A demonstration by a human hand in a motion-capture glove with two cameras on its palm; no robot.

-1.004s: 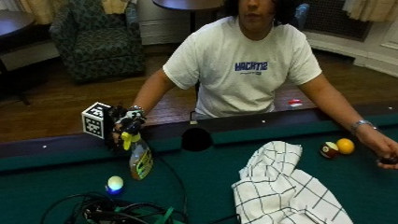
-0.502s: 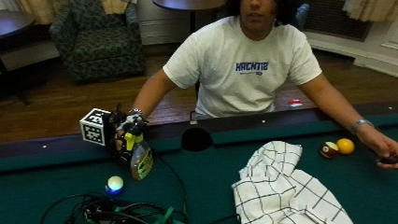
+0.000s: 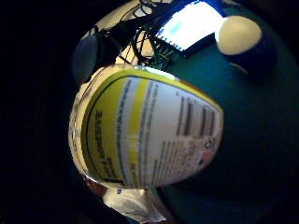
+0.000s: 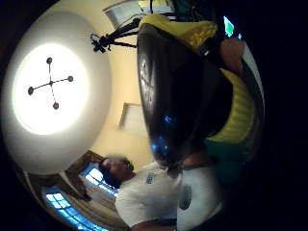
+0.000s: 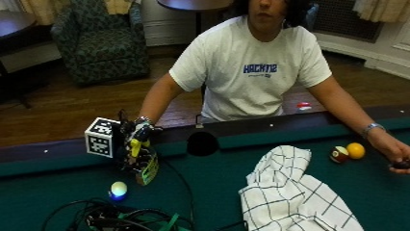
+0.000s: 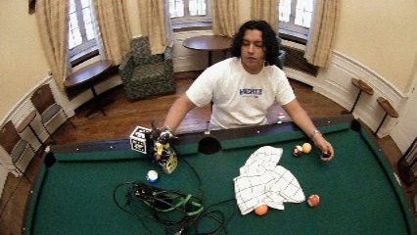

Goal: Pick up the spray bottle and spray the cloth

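While our gloved right hand (image 5: 137,137) curls round the spray bottle (image 5: 146,166) near the pool table's (image 5: 211,178) far rail, we judge it light, rigid, slick plastic, best gripped at its neck.

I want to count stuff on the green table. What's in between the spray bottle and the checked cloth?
Only bare green felt and a thin black cable lie between the spray bottle and the checked cloth, as the outside view shows.
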